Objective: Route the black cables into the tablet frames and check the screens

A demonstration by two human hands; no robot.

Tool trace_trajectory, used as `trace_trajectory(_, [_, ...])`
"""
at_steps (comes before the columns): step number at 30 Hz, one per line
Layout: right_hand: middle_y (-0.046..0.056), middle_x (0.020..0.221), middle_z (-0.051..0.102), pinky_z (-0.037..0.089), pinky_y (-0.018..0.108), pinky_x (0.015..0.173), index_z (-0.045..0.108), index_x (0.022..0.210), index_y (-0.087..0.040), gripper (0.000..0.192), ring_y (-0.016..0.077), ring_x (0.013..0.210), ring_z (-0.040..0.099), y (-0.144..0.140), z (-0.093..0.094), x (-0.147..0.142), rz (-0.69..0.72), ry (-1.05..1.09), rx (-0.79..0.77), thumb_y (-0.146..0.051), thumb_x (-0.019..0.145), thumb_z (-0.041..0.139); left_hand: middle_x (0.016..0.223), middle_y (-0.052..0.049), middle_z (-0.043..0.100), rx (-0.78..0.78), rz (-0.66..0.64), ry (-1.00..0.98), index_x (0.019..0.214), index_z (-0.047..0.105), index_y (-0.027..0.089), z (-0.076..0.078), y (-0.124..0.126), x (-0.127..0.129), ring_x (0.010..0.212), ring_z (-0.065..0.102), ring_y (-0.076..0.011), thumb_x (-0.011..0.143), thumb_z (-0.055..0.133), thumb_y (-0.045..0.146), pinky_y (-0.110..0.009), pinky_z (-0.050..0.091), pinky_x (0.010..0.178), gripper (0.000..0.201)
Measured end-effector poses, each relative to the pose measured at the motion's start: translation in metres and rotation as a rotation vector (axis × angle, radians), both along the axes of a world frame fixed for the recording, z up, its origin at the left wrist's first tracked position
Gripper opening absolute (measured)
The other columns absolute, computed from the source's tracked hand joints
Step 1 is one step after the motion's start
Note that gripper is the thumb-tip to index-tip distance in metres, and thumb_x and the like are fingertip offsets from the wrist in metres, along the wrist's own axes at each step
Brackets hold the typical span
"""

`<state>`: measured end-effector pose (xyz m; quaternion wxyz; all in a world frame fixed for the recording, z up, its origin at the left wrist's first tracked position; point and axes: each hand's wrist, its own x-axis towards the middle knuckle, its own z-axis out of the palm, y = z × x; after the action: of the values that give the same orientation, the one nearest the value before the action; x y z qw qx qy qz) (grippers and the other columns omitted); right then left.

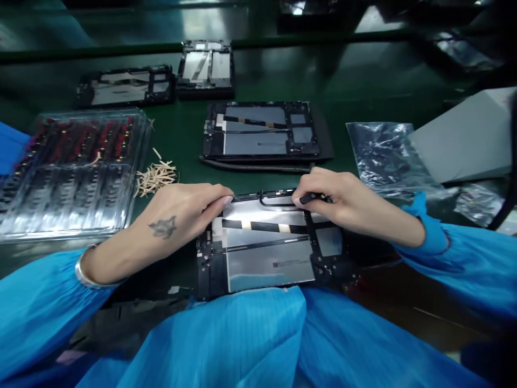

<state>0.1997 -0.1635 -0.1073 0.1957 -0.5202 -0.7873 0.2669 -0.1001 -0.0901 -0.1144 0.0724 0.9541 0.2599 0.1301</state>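
An opened tablet (270,258) lies in front of me, its silver inner plate, black frame and dark ribbon cable (264,226) showing. My left hand (183,213) is closed at its far left edge, thumb and index finger pinched on the frame. Over the far right edge, my right hand (335,199) grips a slim black tool (309,198) with curled fingers. From that hand a thin black bent piece (278,204) reaches left along the frame; whether it belongs to the tool I cannot tell. The fingers hide part of the tablet's far edge.
Beyond is another opened tablet (258,132) on a dark pad, with two more units (125,86) (205,67) farther back. Clear trays of small boards (72,172) stand left, beside a pile of beige strips (157,175). A plastic bag (388,153) and white box (464,134) are right.
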Motion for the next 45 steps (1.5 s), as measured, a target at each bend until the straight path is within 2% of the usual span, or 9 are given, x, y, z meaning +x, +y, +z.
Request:
trace_trajectory(5, [0.005, 0.088, 0.066, 0.038, 0.032, 0.066, 0.065, 0.085, -0.021, 0.019, 0.0216, 0.084, 0.057, 0.004, 0.001, 0.009, -0.048, -0.096, -0.138, -0.03, 0.094, 0.052, 0.092, -0.006, 0.069, -0.026, -0.156, -0.041, 0.11, 0.068, 0.012, -0.005, 0.008, 0.012, 0.082, 0.065, -0.0179, 0.105, 0.045, 0.025, -0.028, 0.049, 0.069, 0.026])
trace_trajectory(9, [0.005, 0.086, 0.065, 0.037, 0.032, 0.066, 0.066, 0.085, -0.02, 0.022, 0.0212, 0.081, 0.057, 0.007, 0.001, 0.01, -0.068, -0.152, -0.182, -0.033, 0.094, 0.051, 0.116, -0.009, 0.065, -0.062, -0.248, -0.09, 0.117, 0.065, 0.016, -0.012, 0.012, 0.019, 0.102, 0.063, -0.0193, 0.105, 0.045, 0.026, -0.029, 0.052, 0.083, 0.025])
trace_trajectory(14, [0.005, 0.089, 0.065, 0.036, 0.031, 0.066, 0.067, 0.088, -0.02, 0.022, 0.0203, 0.08, 0.057, 0.009, 0.002, 0.008, -0.077, -0.198, -0.191, -0.032, 0.094, 0.05, 0.139, -0.01, 0.056, -0.198, -0.281, -0.024, 0.124, 0.056, 0.017, -0.018, 0.014, 0.021, 0.124, 0.057, -0.019, 0.107, 0.04, 0.029, -0.03, 0.05, 0.099, 0.026])
trace_trajectory(21, [0.005, 0.083, 0.065, 0.033, 0.03, 0.063, 0.067, 0.085, -0.02, 0.022, 0.0186, 0.075, 0.056, 0.01, 0.0, 0.008, -0.077, -0.234, -0.154, -0.032, 0.094, 0.052, 0.145, -0.009, 0.052, -0.228, -0.286, 0.035, 0.128, 0.053, 0.018, -0.017, 0.012, 0.025, 0.128, 0.056, -0.0177, 0.108, 0.039, 0.032, -0.029, 0.049, 0.103, 0.028])
trace_trajectory(30, [0.005, 0.081, 0.063, 0.032, 0.03, 0.061, 0.066, 0.083, -0.019, 0.02, 0.0186, 0.073, 0.054, 0.01, 0.001, 0.006, -0.074, -0.253, -0.145, -0.029, 0.092, 0.052, 0.149, -0.01, 0.05, -0.078, -0.339, 0.068, 0.126, 0.054, 0.018, -0.022, 0.013, 0.029, 0.125, 0.056, -0.021, 0.108, 0.035, 0.031, -0.034, 0.053, 0.097, 0.03])
trace_trajectory(37, [0.005, 0.083, 0.064, 0.033, 0.03, 0.063, 0.066, 0.084, -0.019, 0.019, 0.0188, 0.076, 0.054, 0.01, 0.001, 0.007, -0.072, -0.246, -0.154, -0.029, 0.093, 0.051, 0.152, -0.012, 0.047, -0.005, -0.4, 0.111, 0.127, 0.053, 0.016, -0.025, 0.015, 0.028, 0.129, 0.052, -0.022, 0.106, 0.037, 0.021, -0.037, 0.052, 0.101, 0.027])
trace_trajectory(41, [0.004, 0.079, 0.064, 0.033, 0.03, 0.061, 0.067, 0.083, -0.019, 0.018, 0.0182, 0.074, 0.055, 0.01, 0.0, 0.007, -0.071, -0.233, -0.133, -0.028, 0.092, 0.054, 0.147, -0.014, 0.054, 0.186, -0.413, 0.176, 0.121, 0.057, 0.013, -0.02, 0.014, 0.034, 0.126, 0.057, -0.0255, 0.107, 0.034, 0.024, -0.037, 0.055, 0.095, 0.029])
trace_trajectory(45, [0.003, 0.076, 0.064, 0.035, 0.031, 0.061, 0.067, 0.081, -0.019, 0.018, 0.0164, 0.066, 0.055, 0.01, -0.001, 0.008, -0.06, -0.219, -0.094, -0.028, 0.092, 0.056, 0.138, -0.019, 0.061, 0.411, -0.495, 0.17, 0.12, 0.06, 0.008, -0.015, 0.011, 0.039, 0.12, 0.063, -0.0302, 0.104, 0.034, 0.015, -0.041, 0.058, 0.091, 0.031])
